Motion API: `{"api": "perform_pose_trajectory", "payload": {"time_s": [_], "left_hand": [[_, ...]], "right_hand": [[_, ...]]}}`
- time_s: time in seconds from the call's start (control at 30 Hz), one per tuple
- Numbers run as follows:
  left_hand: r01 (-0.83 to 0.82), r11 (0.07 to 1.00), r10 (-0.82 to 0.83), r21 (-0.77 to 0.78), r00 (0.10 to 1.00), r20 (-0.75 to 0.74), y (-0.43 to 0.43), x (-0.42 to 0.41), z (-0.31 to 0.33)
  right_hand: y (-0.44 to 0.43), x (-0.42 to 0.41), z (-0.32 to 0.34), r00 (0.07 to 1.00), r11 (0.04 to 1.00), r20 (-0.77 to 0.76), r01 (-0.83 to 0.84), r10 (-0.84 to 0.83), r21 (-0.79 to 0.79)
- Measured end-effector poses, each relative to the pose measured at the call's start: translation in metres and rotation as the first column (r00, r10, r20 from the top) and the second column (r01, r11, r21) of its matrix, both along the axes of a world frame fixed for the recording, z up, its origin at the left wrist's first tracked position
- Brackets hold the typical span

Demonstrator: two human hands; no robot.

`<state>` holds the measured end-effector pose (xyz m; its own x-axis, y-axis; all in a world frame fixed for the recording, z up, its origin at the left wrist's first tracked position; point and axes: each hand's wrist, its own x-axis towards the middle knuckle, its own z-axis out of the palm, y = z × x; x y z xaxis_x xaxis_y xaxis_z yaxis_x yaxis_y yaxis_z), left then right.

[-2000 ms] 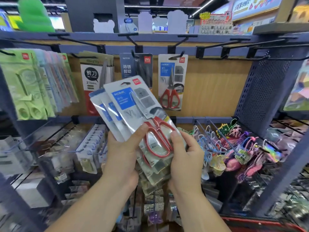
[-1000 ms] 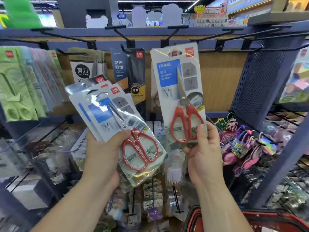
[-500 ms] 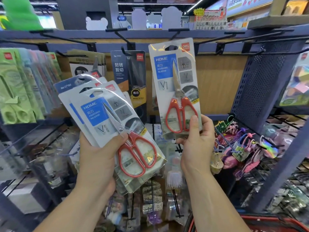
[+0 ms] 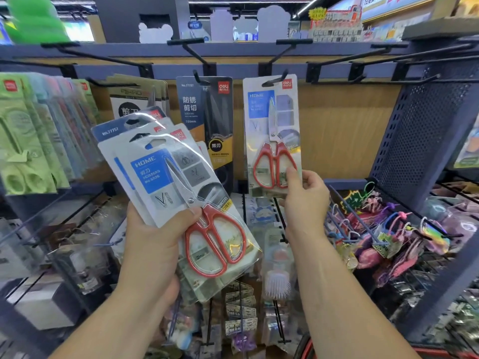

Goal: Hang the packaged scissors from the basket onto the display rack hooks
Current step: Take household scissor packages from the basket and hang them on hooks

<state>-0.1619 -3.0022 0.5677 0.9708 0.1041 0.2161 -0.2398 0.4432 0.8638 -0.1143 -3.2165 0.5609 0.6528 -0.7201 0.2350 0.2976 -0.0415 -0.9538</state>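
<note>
L hand [image 4: 155, 242] grips fanned stack [image 4: 166, 177] of scissor packs, thumb across front. R hand [image 4: 305, 200] pinches btm of one pack [image 4: 272, 125], upright, top slot at hook [image 4: 274, 80]

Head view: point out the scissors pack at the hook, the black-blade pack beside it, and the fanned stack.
Scissors pack at the hook [image 4: 272, 120], head view, blade above the pivot.
Black-blade pack [image 4: 212, 112], head view, dark card front.
Fanned stack [image 4: 153, 172], head view, front pack's blue label.
</note>
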Motion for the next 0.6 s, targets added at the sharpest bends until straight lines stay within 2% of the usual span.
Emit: {"api": "perform_pose_trajectory", "payload": {"time_s": [0.13,0.37,0.5,0.6], "left_hand": [[0.008,1.0,-0.009,0.017,1.0,0.013,0.0,0.002,0.005],[0.049,0.998,-0.05,0.042,0.999,0.021,0.003,0.003,0.007],[0.072,0.997,-0.073,0.036,0.997,0.005,0.002,0.002,0.006],[0.087,0.996,-0.086,0.035,0.996,-0.014,-0.002,0.0,0.004]], "right_hand": [[-0.012,0.031,0.006,0.988,0.996,-0.15,-0.057,0.046,-0.07],[-0.026,0.052,0.003,0.938,0.98,-0.303,-0.194,0.171,-0.047],[-0.015,0.021,0.01,0.958,0.985,-0.255,-0.156,0.133,-0.072],[0.011,-0.029,0.018,0.939,0.939,-0.137,-0.33,0.316,-0.096]]}}
